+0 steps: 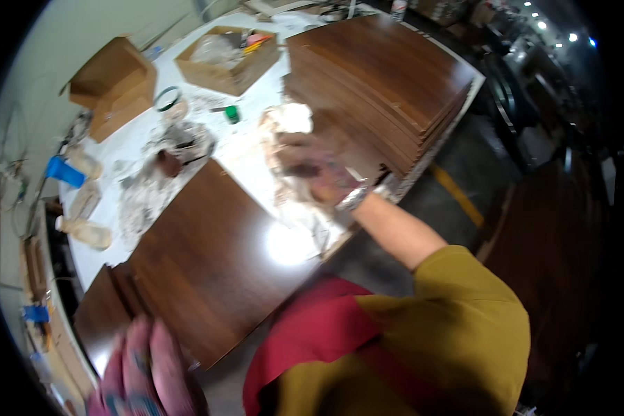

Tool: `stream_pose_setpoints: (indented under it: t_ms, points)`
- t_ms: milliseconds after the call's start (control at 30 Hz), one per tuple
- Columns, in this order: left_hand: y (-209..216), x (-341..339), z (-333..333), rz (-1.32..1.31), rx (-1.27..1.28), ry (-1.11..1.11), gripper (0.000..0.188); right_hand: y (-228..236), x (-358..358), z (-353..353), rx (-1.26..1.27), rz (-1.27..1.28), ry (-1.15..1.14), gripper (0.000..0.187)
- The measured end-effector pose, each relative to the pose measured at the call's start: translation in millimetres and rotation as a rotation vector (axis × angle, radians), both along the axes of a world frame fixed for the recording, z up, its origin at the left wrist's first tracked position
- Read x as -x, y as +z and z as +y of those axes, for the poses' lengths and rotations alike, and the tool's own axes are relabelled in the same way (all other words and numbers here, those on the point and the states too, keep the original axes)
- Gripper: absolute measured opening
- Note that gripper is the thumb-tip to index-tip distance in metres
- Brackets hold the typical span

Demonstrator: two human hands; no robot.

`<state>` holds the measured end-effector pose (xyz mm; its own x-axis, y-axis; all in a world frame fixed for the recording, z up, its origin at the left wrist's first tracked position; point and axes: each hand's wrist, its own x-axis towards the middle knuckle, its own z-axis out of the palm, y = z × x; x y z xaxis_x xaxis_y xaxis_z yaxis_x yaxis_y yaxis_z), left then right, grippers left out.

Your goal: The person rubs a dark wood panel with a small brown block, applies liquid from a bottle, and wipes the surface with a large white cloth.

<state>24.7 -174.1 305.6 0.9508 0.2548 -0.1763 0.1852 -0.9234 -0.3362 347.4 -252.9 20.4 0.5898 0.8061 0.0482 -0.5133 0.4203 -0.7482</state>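
Observation:
A brown wood-grain panel [208, 256] lies at the near side of the white table, with a bright glare at its right corner. My left hand [142, 367] is at the panel's near left edge, its fingers stretched out and close together. Blurred by motion, my right hand [319, 170] grips a crumpled white cloth [291, 197] between the panel and a stack of similar panels [388, 76]. The cloth hangs down toward the panel's right corner. My right fingertips are partly lost in its folds.
An open cardboard box [114, 90] and a shallow carton [229, 66] of odds and ends stand at the back. A blue cup [66, 171], a clear bottle [84, 233], a green cap [232, 114] and a stained rag [180, 142] lie toward the left.

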Motion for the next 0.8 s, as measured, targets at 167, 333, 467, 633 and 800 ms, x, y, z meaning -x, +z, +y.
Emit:
stream_pose_setpoints:
  t_ms: [167,333,467,633,800]
  points:
    - [-8,-8,-5,0.058,0.218,-0.108,0.046,4,8,2,-0.021,0.031,0.019,0.033]
    - [-19,-8,4,0.015,0.307,-0.14,0.046,5,-1,-7,0.057,-0.008,-0.032,0.032]
    - [-24,-5,6,0.018,0.338,-0.144,0.047,3,8,-9,0.044,-0.122,-0.08,0.032]
    - [-30,5,11,-0.005,0.384,-0.141,0.047,-8,7,1,-0.028,-0.077,0.012,0.03]
    - [-33,10,19,-0.043,0.457,-0.147,0.048,8,18,7,0.111,0.018,-0.014,0.025]
